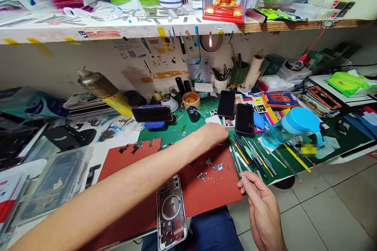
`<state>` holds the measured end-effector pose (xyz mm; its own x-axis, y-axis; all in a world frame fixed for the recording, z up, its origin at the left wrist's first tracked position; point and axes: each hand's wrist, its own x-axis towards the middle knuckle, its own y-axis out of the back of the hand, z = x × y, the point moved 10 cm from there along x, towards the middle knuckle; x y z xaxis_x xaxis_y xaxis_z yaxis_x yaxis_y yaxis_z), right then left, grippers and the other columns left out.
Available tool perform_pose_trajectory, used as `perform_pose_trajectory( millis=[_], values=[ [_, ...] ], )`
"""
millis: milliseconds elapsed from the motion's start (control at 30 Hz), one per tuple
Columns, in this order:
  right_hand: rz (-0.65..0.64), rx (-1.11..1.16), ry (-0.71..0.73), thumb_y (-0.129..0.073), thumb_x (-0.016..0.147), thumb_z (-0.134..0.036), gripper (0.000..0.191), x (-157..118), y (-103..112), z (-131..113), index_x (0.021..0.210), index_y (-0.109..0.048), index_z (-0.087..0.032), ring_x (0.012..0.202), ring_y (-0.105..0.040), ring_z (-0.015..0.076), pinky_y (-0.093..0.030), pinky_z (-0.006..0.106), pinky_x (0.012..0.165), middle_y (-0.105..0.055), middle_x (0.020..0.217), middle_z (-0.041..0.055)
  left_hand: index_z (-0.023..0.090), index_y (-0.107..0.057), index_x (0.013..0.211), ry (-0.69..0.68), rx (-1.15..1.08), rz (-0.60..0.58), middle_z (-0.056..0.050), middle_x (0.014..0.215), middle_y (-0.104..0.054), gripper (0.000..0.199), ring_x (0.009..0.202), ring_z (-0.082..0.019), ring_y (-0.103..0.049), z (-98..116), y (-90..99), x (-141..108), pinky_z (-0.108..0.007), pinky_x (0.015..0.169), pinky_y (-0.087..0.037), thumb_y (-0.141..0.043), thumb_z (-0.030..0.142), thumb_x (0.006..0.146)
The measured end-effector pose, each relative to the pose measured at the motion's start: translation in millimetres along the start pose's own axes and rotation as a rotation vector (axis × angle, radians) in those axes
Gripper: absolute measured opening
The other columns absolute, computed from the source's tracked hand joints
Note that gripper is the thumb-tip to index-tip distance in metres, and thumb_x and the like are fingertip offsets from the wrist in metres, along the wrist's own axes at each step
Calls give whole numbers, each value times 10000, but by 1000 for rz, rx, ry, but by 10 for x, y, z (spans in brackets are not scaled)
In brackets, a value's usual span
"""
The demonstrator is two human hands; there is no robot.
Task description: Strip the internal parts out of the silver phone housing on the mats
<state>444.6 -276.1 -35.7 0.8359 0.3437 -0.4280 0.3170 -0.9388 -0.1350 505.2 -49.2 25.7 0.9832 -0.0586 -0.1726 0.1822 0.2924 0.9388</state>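
Bare left forearm is stretching diagonally over a red repair mat, with the left hand hanging just past the mat's far edge. Its back is facing up and its fingers are hidden, so I cannot tell whether it is open or closed. A small white card is lying just beyond those fingers, and they seem close to it, though I cannot tell if they touch it.

Right hand is hanging just off the mat's right edge, fingers curled and thumb and forefinger drawn together. Something thin may be sitting in that pinch, but I cannot make it out. Nearest to it is a row of tweezers and slim screwdrivers, lying just beyond the mat's right corner.

An opened phone rear housing with a circular magnetic ring is lying across the mat's near edge, under the forearm's line and partly overhanging. Several small metal phone parts are sitting on the mat, towards its far right.

Beyond the mat, a green work mat is carrying three black smartphones; one is propped sideways on a stand, and two are lying side by side. A blue-lidded water bottle is standing to the mat's far right, and a spray can is lying beyond its far left corner.
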Motion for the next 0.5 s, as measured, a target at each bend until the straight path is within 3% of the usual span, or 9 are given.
perform_pose_trajectory(
  millis=[167, 233, 367, 433, 500],
  values=[
    [-2, -7, 21, -863, 764, -652, 493, 22, 48, 14, 1027, -830, -236, 884, -630, 222, -541, 346, 821, -730, 943, 61, 162, -746, 913, 28, 10, -5, -80, 965, -750, 85, 911, -242, -728, -8, 248, -359, -407, 853, -592, -705, 213, 968],
    [-24, -18, 40, -854, 792, -637, 479, 49, -7, -34, 1048, -825, -233, 852, -646, 212, -544, 339, 804, -745, 911, 57, 170, -759, 989, 12, -44, 55, -93, 994, -748, 82, 925, -257, -733, 62, 380, -594, -374, 826, -570, -687, 199, 963],
    [-149, -5, 59, -881, 779, -610, 513, 113, -385, -253, 1114, -812, -227, 912, -706, 230, -575, 361, 859, -800, 1029, 87, 188, -687, 1309, -7, -211, 189, -82, 1054, -754, 315, 962, -243, -722, 239, 424, -1008, -350, 851, -552, -668, 285, 1010],
    [-226, 19, 57, -914, 739, -596, 549, 130, -623, -367, 1129, -812, -222, 937, -724, 238, -586, 369, 867, -810, 1073, 98, 177, -658, 1359, 0, -303, 251, -88, 1077, -756, 370, 960, -235, -715, 303, 356, -1135, -351, 865, -554, -674, 309, 1013],
    [-287, 25, 55, -929, 712, -593, 531, 128, -810, -440, 1060, -826, -205, 859, -727, 224, -593, 359, 810, -818, 988, 90, 176, -647, 1383, 22, -395, 307, -91, 1091, -756, 421, 959, -231, -708, 325, 284, -1231, -352, 863, -560, -705, 330, 995]
  ],
)
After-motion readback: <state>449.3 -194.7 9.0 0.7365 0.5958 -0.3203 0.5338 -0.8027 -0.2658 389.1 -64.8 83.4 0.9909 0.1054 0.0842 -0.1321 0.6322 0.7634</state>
